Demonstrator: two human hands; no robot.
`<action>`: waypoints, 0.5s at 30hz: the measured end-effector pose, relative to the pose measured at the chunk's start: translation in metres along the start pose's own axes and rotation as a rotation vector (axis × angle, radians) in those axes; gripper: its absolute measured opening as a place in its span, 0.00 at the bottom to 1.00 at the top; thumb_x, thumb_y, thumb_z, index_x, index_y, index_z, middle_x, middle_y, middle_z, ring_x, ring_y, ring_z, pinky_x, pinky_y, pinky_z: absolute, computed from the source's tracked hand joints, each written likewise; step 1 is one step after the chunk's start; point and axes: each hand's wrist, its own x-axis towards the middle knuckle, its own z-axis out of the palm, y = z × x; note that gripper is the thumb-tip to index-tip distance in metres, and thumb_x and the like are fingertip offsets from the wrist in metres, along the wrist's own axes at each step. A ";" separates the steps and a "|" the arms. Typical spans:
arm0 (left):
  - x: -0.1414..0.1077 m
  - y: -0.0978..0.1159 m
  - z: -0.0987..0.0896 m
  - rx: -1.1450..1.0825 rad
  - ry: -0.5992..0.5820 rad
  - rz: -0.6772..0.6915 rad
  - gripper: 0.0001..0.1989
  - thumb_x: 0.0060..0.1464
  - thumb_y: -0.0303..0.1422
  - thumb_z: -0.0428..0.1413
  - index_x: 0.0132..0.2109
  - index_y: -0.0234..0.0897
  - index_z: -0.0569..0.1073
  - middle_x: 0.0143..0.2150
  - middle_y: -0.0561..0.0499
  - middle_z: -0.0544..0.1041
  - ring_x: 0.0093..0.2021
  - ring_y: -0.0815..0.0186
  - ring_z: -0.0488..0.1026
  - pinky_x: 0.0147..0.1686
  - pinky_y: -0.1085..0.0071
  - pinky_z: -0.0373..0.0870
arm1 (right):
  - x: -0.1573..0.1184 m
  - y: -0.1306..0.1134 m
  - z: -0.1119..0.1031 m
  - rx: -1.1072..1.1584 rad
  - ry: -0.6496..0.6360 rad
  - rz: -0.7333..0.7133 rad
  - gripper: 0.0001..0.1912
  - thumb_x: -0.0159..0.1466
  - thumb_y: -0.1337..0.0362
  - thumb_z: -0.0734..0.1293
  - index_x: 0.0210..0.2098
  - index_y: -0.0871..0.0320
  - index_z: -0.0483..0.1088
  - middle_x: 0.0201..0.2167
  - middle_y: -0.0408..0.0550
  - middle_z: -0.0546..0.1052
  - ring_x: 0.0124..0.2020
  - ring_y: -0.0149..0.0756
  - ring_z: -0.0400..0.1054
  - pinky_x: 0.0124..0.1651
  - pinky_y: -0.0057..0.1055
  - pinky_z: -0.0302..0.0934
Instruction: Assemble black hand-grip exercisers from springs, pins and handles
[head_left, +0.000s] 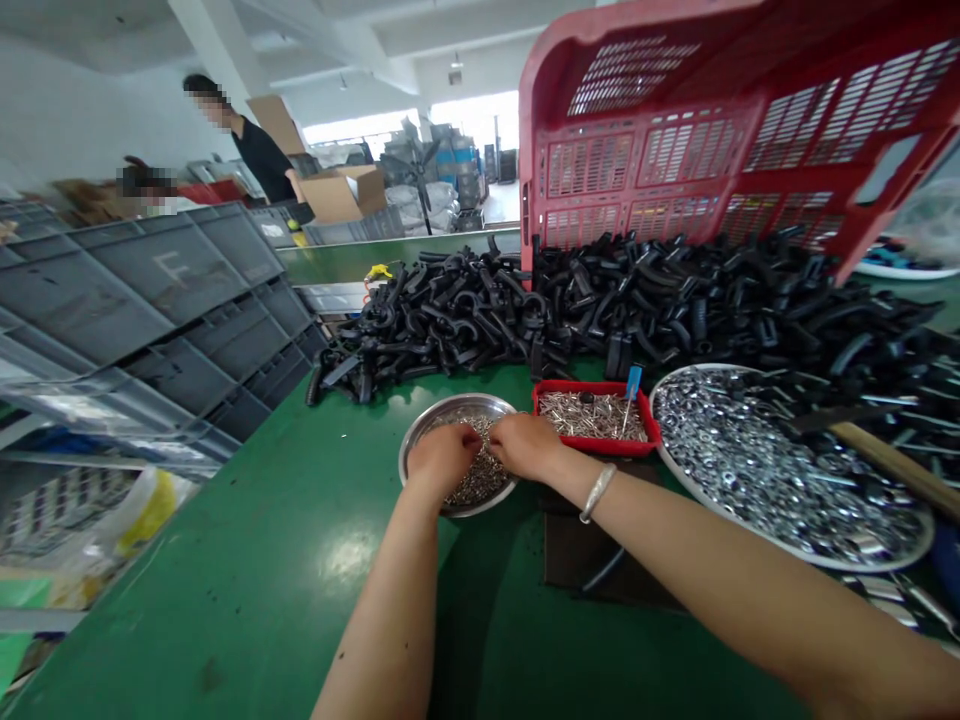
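Both hands are over a round metal bowl (417,424) that holds a heap of tiny metal pieces (480,482), too small to name. My left hand (444,460) is closed at the bowl's left side, thumb and fingertips pinched together. My right hand (525,444) comes in from the right, its fingers also pinched, close to the left fingertips. Whatever the fingertips hold is too small to make out. Just right of the bowl is a red tray (600,443) of thin metal pins, with a blue-handled tool (634,382) standing in it.
A large white dish (720,505) of shiny metal parts lies to the right, a wooden-handled hammer (885,460) across it. Black plastic parts (450,310) are heaped behind, under a tipped red crate (630,165). Grey crates (165,290) stand left. Two people are in the background.
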 end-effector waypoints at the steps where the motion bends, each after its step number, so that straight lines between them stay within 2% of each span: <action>1: 0.000 0.000 0.000 -0.024 0.016 -0.009 0.10 0.50 0.39 0.51 0.38 0.47 0.75 0.38 0.52 0.77 0.38 0.59 0.72 0.34 0.68 0.64 | -0.005 0.003 -0.001 0.027 0.032 -0.019 0.13 0.61 0.61 0.59 0.37 0.57 0.73 0.39 0.52 0.75 0.42 0.40 0.68 0.40 0.33 0.60; 4: 0.000 -0.001 -0.002 -0.131 0.058 -0.004 0.09 0.49 0.38 0.53 0.36 0.45 0.75 0.35 0.53 0.78 0.35 0.62 0.72 0.33 0.70 0.64 | -0.026 0.018 -0.007 0.104 0.123 -0.070 0.09 0.60 0.61 0.61 0.35 0.53 0.73 0.36 0.43 0.76 0.39 0.33 0.68 0.40 0.28 0.59; 7: -0.002 0.007 -0.001 -0.298 0.103 0.076 0.08 0.49 0.36 0.53 0.36 0.42 0.75 0.35 0.53 0.78 0.34 0.64 0.72 0.34 0.72 0.64 | -0.063 0.046 -0.008 0.209 0.268 -0.042 0.09 0.60 0.61 0.61 0.34 0.54 0.73 0.33 0.43 0.76 0.36 0.31 0.68 0.39 0.27 0.59; 9: -0.007 0.022 0.003 -0.405 0.117 0.180 0.08 0.51 0.35 0.52 0.36 0.41 0.75 0.35 0.53 0.77 0.35 0.66 0.72 0.35 0.72 0.64 | -0.095 0.072 -0.003 0.244 0.386 0.033 0.10 0.61 0.61 0.60 0.32 0.55 0.73 0.31 0.44 0.76 0.34 0.32 0.69 0.38 0.29 0.60; 11: -0.017 0.044 0.011 -0.473 0.084 0.323 0.08 0.52 0.35 0.52 0.36 0.41 0.74 0.34 0.54 0.77 0.34 0.67 0.71 0.34 0.73 0.63 | -0.127 0.097 0.006 0.187 0.464 0.135 0.11 0.61 0.61 0.59 0.32 0.56 0.72 0.30 0.45 0.76 0.32 0.34 0.69 0.37 0.31 0.61; 15: -0.040 0.088 0.033 -0.385 -0.018 0.516 0.06 0.51 0.35 0.53 0.35 0.42 0.73 0.35 0.56 0.75 0.33 0.68 0.70 0.32 0.74 0.62 | -0.168 0.123 0.028 0.113 0.475 0.236 0.11 0.61 0.63 0.59 0.33 0.57 0.72 0.31 0.47 0.76 0.33 0.36 0.69 0.38 0.32 0.62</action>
